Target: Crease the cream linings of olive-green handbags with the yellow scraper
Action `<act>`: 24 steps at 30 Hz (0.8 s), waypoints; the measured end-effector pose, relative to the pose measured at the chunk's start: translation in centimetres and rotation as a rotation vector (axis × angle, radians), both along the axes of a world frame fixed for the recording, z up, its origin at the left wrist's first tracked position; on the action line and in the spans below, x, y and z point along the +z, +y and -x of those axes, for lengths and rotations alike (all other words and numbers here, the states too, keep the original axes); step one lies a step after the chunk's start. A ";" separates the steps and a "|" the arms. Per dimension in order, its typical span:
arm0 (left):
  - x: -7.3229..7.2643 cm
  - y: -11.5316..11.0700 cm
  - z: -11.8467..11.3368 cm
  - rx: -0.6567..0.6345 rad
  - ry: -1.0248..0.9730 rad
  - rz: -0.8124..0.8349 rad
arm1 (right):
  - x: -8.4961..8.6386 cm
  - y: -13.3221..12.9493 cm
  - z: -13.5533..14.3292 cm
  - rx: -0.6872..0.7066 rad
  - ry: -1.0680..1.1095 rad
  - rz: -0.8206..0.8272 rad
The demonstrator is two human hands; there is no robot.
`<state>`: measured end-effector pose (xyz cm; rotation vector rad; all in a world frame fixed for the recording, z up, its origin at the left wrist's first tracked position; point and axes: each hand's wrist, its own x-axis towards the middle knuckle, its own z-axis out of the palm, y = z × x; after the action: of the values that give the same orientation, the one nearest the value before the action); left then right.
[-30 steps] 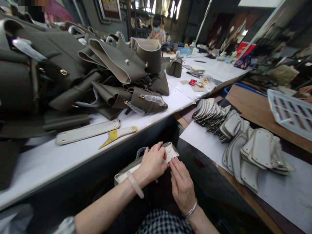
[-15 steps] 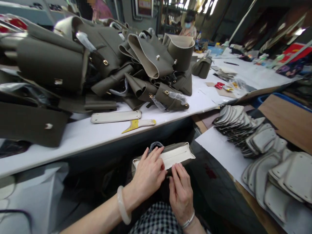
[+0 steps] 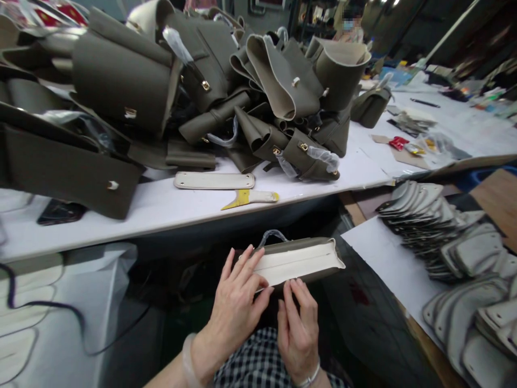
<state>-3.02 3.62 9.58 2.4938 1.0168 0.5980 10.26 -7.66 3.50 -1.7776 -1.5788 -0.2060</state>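
A dark grey-green handbag (image 3: 315, 241) lies across my lap with its long white panel (image 3: 299, 261) facing up. A clear-wrapped handle (image 3: 273, 235) loops out along the bag's far side. My left hand (image 3: 236, 296) rests over the panel's left end, fingers across it, with thumb and forefinger closed at the near edge. My right hand (image 3: 299, 326) grips the near edge around its middle, fingertips bunched together. Whether anything small sits between those fingertips is hidden.
A heap of similar bags (image 3: 121, 81) covers the table (image 3: 189, 213) ahead. Nearer its edge lie a pale strip (image 3: 214, 181) and a yellow-ended tool (image 3: 250, 198). Stacked grey-white panels (image 3: 472, 250) stand at right, and a phone (image 3: 62, 212) at left. Far back is another person (image 3: 351, 32).
My view has turned left, so the table's contents sit farther right. Along the bag, my left hand has shifted left, exposing more of the white panel. My right hand still grips the near edge.
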 end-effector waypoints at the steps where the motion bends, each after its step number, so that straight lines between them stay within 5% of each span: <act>1: -0.1 -0.1 0.1 0.019 -0.018 0.010 | 0.1 0.1 0.2 -0.003 -0.006 0.002; 9: -2.0 -1.3 0.1 0.179 -0.281 0.048 | 0.2 0.8 1.6 0.099 -0.076 -0.017; 13: -3.5 -2.2 1.0 0.263 -0.494 0.253 | 0.3 1.0 2.0 0.107 -0.104 -0.004; 16: -5.5 -2.8 1.8 0.390 -0.800 0.639 | 0.4 1.0 2.2 0.150 -0.120 0.012; 20: -8.7 -2.4 1.2 0.781 -1.241 1.457 | 0.3 1.1 2.4 0.167 -0.120 0.025; 22: -9.9 -1.7 0.0 0.808 -1.317 1.787 | 0.4 1.1 2.4 0.162 -0.122 0.031; 24: -10.7 -1.3 -1.5 0.752 -1.359 1.903 | 0.6 1.2 2.4 0.160 -0.138 0.041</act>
<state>-1.52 2.35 -1.15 -0.1186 0.9171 0.6874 7.82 -6.51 4.15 -1.6885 -1.8262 -0.2248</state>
